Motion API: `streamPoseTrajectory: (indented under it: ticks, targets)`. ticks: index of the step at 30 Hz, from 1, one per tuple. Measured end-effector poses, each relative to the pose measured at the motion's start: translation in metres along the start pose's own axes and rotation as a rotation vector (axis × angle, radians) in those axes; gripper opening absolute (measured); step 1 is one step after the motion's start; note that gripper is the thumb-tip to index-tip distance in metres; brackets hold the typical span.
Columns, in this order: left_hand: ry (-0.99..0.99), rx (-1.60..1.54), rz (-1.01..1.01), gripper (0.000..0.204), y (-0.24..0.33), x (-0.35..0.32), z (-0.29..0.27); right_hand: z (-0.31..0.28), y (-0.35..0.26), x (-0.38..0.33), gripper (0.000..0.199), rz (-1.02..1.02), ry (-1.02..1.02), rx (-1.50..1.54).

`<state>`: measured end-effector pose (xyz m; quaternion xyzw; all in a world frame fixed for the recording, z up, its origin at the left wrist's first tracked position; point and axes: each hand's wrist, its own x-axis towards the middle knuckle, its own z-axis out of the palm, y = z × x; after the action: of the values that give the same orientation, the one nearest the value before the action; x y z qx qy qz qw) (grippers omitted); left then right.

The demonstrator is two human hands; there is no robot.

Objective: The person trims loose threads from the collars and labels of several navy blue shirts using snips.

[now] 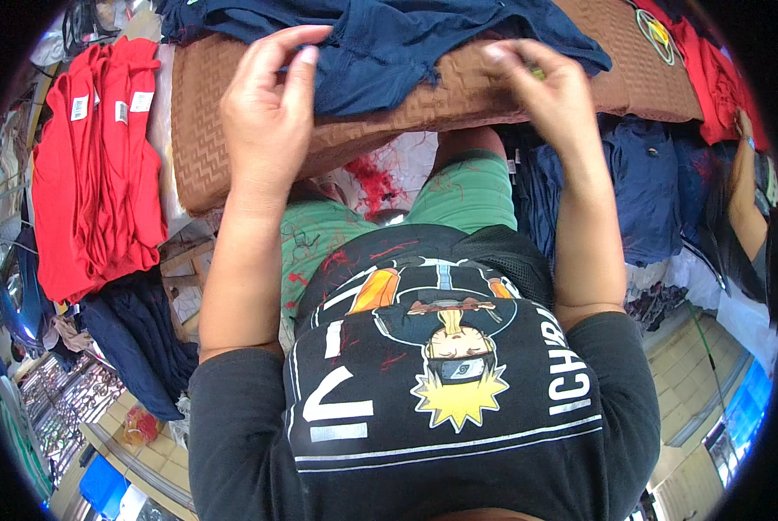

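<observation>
A navy blue cloth garment (380, 61) lies spread over a brown, textured padded surface (206, 130) in front of me. My left hand (272, 108) is at the garment's left part, its thumb and forefinger apart and their tips close to the cloth. Over the garment's right part, my right hand (552, 95) has its fingers curled, slightly blurred by motion. A small yellow-green thing (538, 74) shows between those fingers; its kind is too hidden to tell.
Red folded garments (102, 174) with white tags lie at left, above dark blue cloth (137, 339). More navy garments (636, 182) are piled at right. A pale green cord loop (655, 36) rests on the padding. Another person's arm (743, 174) reaches to red cloth (710, 78) at far right.
</observation>
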<state>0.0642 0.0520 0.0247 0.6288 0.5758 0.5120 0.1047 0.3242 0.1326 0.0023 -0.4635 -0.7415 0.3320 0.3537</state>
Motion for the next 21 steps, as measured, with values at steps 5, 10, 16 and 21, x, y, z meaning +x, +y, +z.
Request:
streamPoseTrajectory:
  ticks: [5,10,16,21]
  targets:
    - [-0.187,-0.147,-0.020,0.025,0.000,-0.001,0.041,0.043,-0.026,-0.003,0.043,0.029,-0.090,-0.206]
    - [-0.294,-0.008,-0.038,0.040,-0.006,-0.019,0.058,0.049,-0.012,-0.004,0.039,0.021,-0.122,-0.091]
    - [-0.286,0.114,0.091,0.034,-0.009,-0.022,0.060,0.027,-0.003,-0.012,0.023,0.230,-0.288,0.465]
    - [-0.380,0.149,0.232,0.032,0.004,-0.013,0.051,0.019,-0.009,-0.007,0.020,0.353,-0.394,0.529]
